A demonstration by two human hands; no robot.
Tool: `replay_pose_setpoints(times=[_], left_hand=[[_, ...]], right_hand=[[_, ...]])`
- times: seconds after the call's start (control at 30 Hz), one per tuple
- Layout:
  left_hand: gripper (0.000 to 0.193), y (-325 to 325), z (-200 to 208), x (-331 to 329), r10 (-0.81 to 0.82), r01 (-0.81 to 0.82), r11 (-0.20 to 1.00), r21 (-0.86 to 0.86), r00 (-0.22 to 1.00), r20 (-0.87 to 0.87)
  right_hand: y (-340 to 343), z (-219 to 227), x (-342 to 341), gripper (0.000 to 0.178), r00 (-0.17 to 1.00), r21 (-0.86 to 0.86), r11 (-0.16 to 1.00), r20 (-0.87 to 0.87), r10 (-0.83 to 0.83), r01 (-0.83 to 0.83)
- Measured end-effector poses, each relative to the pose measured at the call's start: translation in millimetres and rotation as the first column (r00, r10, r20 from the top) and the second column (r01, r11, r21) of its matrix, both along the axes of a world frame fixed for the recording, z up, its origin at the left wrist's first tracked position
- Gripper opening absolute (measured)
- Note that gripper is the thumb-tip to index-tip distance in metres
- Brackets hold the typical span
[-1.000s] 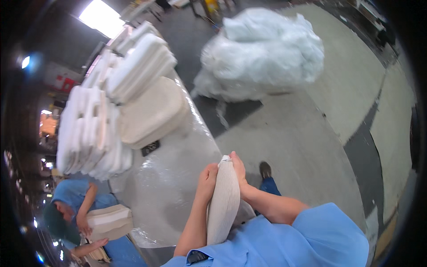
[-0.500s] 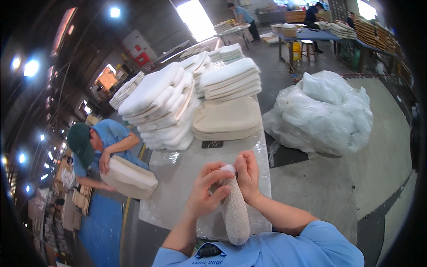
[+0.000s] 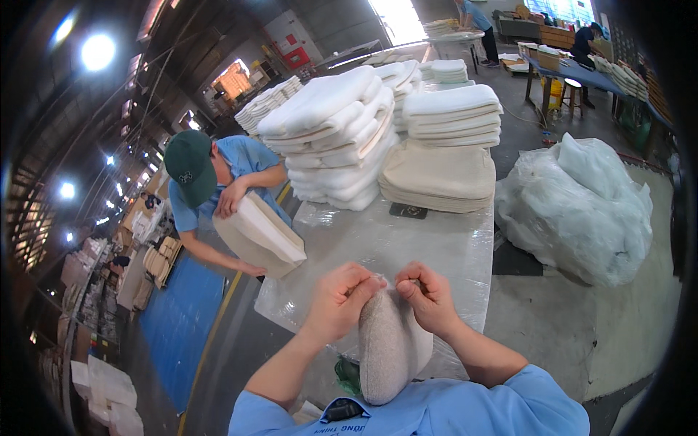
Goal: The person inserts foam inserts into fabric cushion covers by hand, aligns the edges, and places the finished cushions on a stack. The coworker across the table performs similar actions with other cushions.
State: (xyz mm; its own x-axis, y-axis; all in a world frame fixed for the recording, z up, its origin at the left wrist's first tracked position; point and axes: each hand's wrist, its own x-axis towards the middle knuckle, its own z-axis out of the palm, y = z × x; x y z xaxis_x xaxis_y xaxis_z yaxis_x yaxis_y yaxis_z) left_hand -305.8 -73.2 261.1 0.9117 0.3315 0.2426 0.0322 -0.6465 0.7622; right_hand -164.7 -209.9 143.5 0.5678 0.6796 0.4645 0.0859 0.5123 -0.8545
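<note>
two hands [image 3: 338,301] [image 3: 427,299] have drawn level, pinching one beige cushion [image 3: 384,356].

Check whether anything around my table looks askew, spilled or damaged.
I see nothing spilled, and no clear damage on the beige pad you hold. The tall white stack on the table does look askew: its layers jut out unevenly, unlike the neater beige stack beside it.

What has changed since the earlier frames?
The left hand, its fingers outstretched half a second ago, now pinches at the upper end of the beige cushion; the right hand has curled too. The view swung left, shifting the white stacks rightward. Both hands stay at the cushion; the co-worker still holds another cushion.
</note>
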Motion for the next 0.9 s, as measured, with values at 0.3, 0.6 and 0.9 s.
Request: replay_pose_setpoints(times=[0.3,0.6,0.9], left_hand=[[0.024,-26,-49,-2,0.39,-0.304,0.901,-0.31,0.88,0.27],[0.027,-22,-63,14,0.477,-0.248,0.574,-0.78,0.876,0.072],[0.05,-19,-29,-25,0.257,-0.191,0.877,-0.44,0.962,0.093]], right_hand=[[19,3,-9,0.012,0.931,0.046,0.959,0.229,-0.283,0.28],[42,2,2,0.016,0.99,-0.2,0.977,-0.105,-0.099,0.076],[29,-8,9,0.022,0.812,-0.096,0.977,-0.575,0.102,-0.191]])
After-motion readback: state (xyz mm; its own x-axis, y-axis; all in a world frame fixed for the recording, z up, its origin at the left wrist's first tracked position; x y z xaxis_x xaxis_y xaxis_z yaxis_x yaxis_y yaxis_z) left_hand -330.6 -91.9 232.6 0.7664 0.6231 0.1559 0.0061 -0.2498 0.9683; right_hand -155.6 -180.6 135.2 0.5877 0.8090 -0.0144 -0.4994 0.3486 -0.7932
